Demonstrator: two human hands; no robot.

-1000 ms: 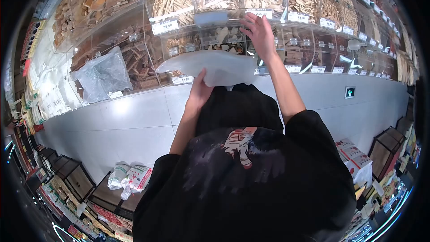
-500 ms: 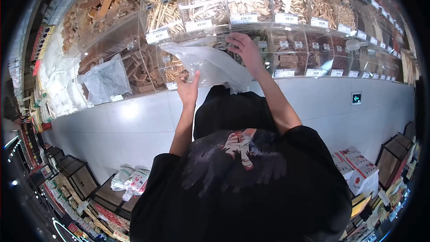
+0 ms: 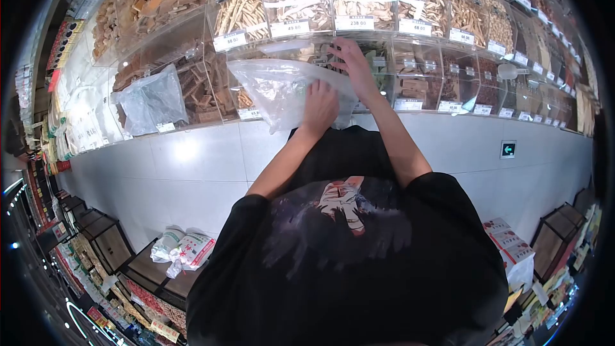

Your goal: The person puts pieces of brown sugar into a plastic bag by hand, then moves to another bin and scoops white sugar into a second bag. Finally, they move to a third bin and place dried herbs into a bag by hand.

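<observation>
A translucent plastic bag [image 3: 272,86] is spread in front of the lower row of clear bins. My left hand [image 3: 321,107] lies over its right part, fingers bent against the film and closed on it. Up and to the right, my right hand [image 3: 354,67] is raised beside the bag's upper right edge. Its fingers are curved and apart, with nothing visible between them. Behind that hand is a lower bin with dark green dried leaves [image 3: 379,57]. The bag covers much of the bin with pale dried pieces [image 3: 244,98].
Clear bins with price labels hold dried roots [image 3: 240,16], pale slices [image 3: 298,8] and wood-like chunks [image 3: 208,93]. Another plastic bag [image 3: 152,101] lies against the bins at left. A clear scoop [image 3: 509,72] sits at right. White bags [image 3: 186,248] rest on a low stand behind.
My left hand has moved right, from the bag's left edge onto its right part. The bag now spreads flatter and wider to the left. My right hand stays nearly in place.
</observation>
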